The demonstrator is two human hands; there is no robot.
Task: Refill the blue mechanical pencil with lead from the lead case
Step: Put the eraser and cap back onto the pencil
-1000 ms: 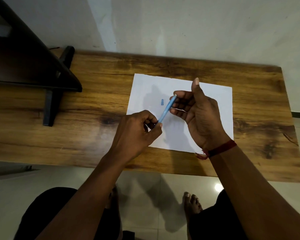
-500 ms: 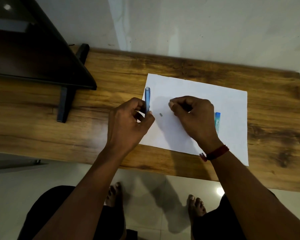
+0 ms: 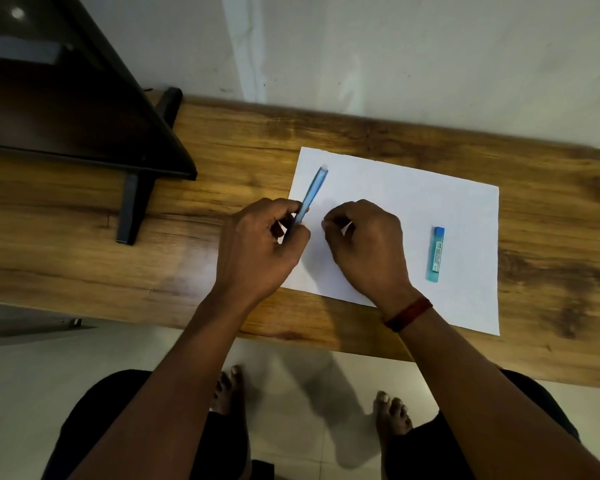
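My left hand (image 3: 257,251) grips the blue mechanical pencil (image 3: 310,194) near its lower end. The pencil slants up and to the right over the left edge of the white paper (image 3: 395,188), its open top end pointing away from me. My right hand (image 3: 364,247) rests on the paper just right of the left hand, thumb and forefinger pinched together at the sheet. What they pinch is hidden, apparently a small pencil piece. The blue lead case (image 3: 436,254) lies upright on the paper, well to the right of my right hand, untouched.
The wooden table (image 3: 222,161) holds a dark monitor with its black stand (image 3: 132,202) at the left. A white wall runs behind the table. My knees and bare feet (image 3: 227,389) show below the table's front edge.
My right hand let go of the pencil and came down onto the paper, pinching where a small piece lay. The left hand tipped the pencil upward. The lead case has come into view.
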